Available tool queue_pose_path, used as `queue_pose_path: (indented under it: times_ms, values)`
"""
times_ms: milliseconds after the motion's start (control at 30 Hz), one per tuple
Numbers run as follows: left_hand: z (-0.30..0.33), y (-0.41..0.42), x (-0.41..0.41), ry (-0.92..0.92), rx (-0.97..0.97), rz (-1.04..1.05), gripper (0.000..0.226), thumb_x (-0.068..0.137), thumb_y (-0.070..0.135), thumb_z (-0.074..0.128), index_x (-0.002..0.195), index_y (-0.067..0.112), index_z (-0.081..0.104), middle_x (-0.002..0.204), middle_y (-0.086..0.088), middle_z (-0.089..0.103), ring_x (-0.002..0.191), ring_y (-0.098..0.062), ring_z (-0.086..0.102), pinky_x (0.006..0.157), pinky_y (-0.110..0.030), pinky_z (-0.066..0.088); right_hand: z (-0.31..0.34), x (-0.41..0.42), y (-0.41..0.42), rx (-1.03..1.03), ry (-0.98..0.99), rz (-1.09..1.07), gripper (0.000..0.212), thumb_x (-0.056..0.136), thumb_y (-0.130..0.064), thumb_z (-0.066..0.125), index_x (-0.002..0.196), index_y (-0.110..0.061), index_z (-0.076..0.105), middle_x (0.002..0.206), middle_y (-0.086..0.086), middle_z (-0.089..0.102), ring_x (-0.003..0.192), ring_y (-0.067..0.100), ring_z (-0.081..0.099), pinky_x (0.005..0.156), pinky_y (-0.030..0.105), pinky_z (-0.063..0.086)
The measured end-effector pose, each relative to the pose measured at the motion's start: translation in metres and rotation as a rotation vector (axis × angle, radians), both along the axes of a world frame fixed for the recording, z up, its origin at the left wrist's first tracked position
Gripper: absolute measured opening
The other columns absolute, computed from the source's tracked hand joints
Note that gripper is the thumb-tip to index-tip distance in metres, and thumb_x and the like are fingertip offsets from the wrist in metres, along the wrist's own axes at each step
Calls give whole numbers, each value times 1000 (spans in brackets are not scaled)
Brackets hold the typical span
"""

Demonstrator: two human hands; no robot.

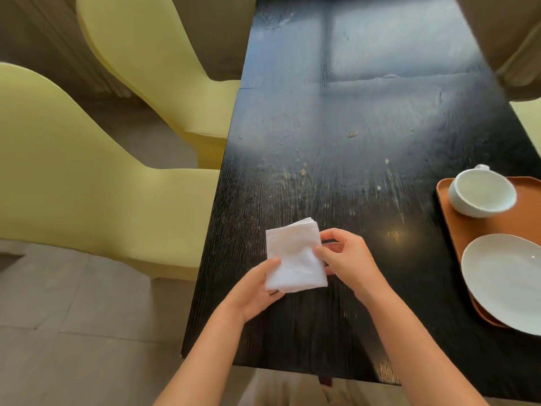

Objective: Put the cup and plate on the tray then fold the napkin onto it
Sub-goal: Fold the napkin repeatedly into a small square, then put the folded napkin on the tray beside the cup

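Observation:
A white napkin (294, 256), folded into a small square, is held just above the dark table (336, 127) near its left edge. My left hand (257, 288) grips its lower left corner from below. My right hand (348, 256) pinches its right edge between thumb and fingers. Off to the right lies an orange-brown tray (448, 230). A white cup (481, 191) stands at the tray's far end, and a white plate (503, 279) rests on its near end, partly cut off by the frame edge.
Two yellow-green chairs (87, 171) stand along the table's left side. Crumbs and smears mark the tabletop around the middle. A beige curtain (503, 39) hangs at the far right. Pale floor tiles (73, 332) show at lower left.

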State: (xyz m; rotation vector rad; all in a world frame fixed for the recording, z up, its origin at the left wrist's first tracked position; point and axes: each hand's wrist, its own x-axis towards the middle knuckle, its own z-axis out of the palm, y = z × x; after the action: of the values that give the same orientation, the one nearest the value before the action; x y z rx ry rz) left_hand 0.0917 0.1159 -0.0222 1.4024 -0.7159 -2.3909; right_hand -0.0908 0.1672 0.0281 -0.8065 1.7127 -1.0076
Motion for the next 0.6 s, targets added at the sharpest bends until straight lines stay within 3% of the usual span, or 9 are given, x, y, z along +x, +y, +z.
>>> queue_pose_path:
  times_ms: [100, 267, 333, 433, 533, 600]
  values:
    - [27, 5, 1, 129, -24, 18, 44, 81, 27, 63, 122, 9, 57, 118, -13, 66, 110, -28, 60, 92, -41, 48, 30, -10, 15, -39, -101, 9, 14, 84, -5, 61, 90, -16, 67, 85, 2, 72, 74, 8, 70, 52, 21, 55]
    - [86, 21, 0, -14, -402, -42, 40, 84, 20, 63, 123, 11, 58, 111, -8, 70, 101, -23, 67, 73, -30, 57, 66, -20, 49, -88, -132, -82, 13, 84, -11, 66, 95, -19, 65, 90, 0, 72, 76, 8, 70, 54, 20, 55]
    - [108, 33, -3, -88, -555, -59, 41, 86, 13, 63, 125, 17, 54, 105, -6, 73, 97, -21, 69, 72, -29, 57, 79, -19, 65, -110, -116, -142, 20, 83, -13, 67, 100, -23, 61, 89, -1, 71, 75, 5, 70, 52, 20, 54]
    - [136, 52, -10, -112, -774, -122, 62, 85, 12, 65, 131, 38, 34, 100, -8, 72, 92, -21, 70, 75, -34, 58, 99, -17, 92, -162, -58, -261, 36, 83, -12, 66, 104, -34, 48, 82, -3, 70, 72, 2, 69, 48, 18, 53]
    - [159, 69, -13, -6, -888, -322, 72, 82, 15, 66, 133, 43, 24, 110, -13, 64, 99, -27, 66, 82, -45, 57, 117, -14, 123, -199, 48, -284, 31, 86, -14, 61, 98, -38, 46, 81, -2, 70, 74, 4, 68, 54, 22, 57]
    - [171, 77, -13, 47, -923, -434, 71, 77, 18, 65, 131, 40, 25, 114, -13, 59, 101, -28, 64, 82, -45, 57, 126, -10, 141, -216, 97, -298, 21, 89, -18, 58, 93, -36, 49, 83, -6, 68, 75, 0, 67, 53, 19, 55]
